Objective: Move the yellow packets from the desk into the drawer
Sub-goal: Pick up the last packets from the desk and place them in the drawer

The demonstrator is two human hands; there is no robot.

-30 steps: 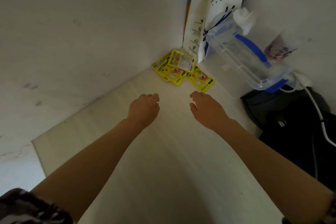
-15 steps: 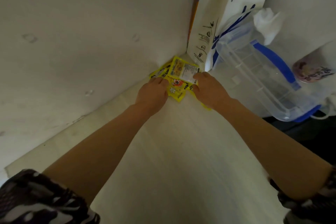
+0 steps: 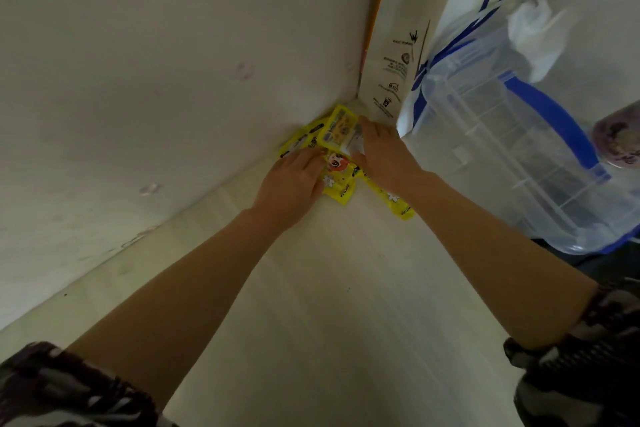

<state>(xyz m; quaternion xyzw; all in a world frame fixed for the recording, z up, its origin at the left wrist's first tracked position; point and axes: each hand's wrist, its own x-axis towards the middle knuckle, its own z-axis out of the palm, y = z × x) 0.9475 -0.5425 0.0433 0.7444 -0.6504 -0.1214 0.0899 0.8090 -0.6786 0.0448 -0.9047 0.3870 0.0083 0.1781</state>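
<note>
Now lying heaped in the far corner of the pale worktop [image 3: 346,305], against the wall: yellow packets [image 3: 337,135]. Pressing flat on the pile from either side, left hand [image 3: 291,184] and right hand [image 3: 384,152], fingers spread rather than closing on any packet. Standing just beyond, white coffee bag [image 3: 412,45] and clear blue-trimmed container [image 3: 512,135].
</note>
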